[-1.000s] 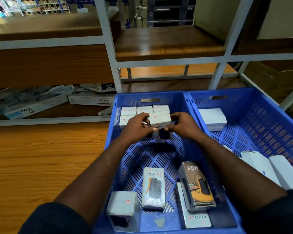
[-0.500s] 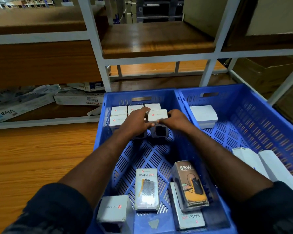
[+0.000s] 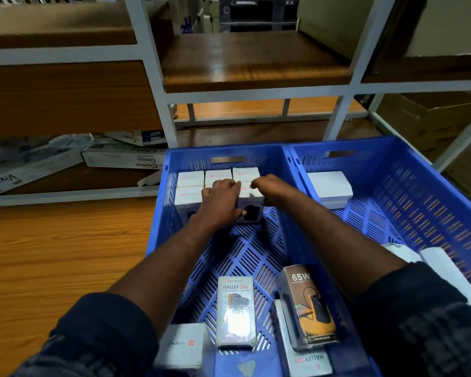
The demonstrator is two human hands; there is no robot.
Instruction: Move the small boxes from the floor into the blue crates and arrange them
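Small white cardboard box (image 3: 250, 197) stands at the far end of the left blue plastic crate (image 3: 158, 229), gripped between the left hand (image 3: 222, 204) and right hand (image 3: 271, 186), tight beside the white boxes already packed (image 3: 191, 178). Pushed in crooked, it could catch a neighbour's edge, tip the row or leave a gap.

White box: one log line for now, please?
white box: down beside other boxes | left hand: holding | right hand: holding | where: left blue crate
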